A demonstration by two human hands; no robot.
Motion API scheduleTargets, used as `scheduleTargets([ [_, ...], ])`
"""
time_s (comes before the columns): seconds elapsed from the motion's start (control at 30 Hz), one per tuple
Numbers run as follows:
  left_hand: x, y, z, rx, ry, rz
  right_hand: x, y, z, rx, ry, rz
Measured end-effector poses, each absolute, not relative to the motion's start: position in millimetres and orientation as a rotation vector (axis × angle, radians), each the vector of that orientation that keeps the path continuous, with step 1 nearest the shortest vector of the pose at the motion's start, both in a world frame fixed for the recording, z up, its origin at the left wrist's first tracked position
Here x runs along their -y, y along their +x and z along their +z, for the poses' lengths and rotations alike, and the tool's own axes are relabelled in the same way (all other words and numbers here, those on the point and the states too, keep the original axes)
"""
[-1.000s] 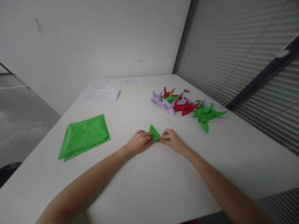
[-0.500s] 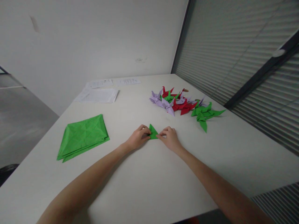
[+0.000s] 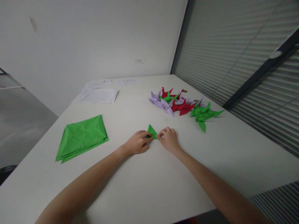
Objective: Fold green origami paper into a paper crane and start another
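A small folded triangle of green paper [image 3: 152, 132] lies on the white table between my two hands. My left hand [image 3: 139, 142] holds its left side, with the fingertips pressed on the paper near the lower edge. At the right corner, the thumb and fingers of my right hand [image 3: 168, 138] are closed on the paper. The triangle's tip points away from me. My fingers cover parts of its left and right corners.
On the left lies a stack of creased green paper sheets [image 3: 81, 137]. Folded paper flowers in purple [image 3: 167, 106], red [image 3: 184, 107] and green [image 3: 202, 113] are heaped at the back right. White printed papers [image 3: 99, 95] lie at the back left. A window with blinds [image 3: 233, 49] borders the right side.
My left hand has turned and slid slightly nearer to me, its fingertips now on the lower part of the green paper. My right hand stays at the right corner. The view has shifted slightly.
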State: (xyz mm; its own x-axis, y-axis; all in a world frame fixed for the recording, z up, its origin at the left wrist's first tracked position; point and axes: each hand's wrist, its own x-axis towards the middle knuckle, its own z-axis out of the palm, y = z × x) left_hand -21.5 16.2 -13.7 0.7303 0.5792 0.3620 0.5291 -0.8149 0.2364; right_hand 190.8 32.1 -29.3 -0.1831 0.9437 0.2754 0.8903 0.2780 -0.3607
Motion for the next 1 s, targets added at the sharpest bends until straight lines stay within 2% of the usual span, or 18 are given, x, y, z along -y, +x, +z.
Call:
scheduleTargets([
  [0.1, -15, -22, -13, -0.919, 2.85, 0.598, -25, 191, -23, 2.174, -1.528, 0.072],
  [0.27, -16, -24, -15, -0.94, 2.875, 0.551, -8, 189, -13, 2.504, -1.079, -0.043],
  [0.57, -21, -39, -18, -0.881, 2.771, 0.58, -9, 197, 1, 2.656, -1.118, -0.167],
  [0.87, -20, -45, -17, -0.814, 2.737, 0.527, -22, 213, 1, 2.497, -1.296, 0.056],
  [1.0, -12, -41, -11, -0.787, 2.783, 0.547, -26, 213, -3, 2.333, -1.186, 0.196],
])
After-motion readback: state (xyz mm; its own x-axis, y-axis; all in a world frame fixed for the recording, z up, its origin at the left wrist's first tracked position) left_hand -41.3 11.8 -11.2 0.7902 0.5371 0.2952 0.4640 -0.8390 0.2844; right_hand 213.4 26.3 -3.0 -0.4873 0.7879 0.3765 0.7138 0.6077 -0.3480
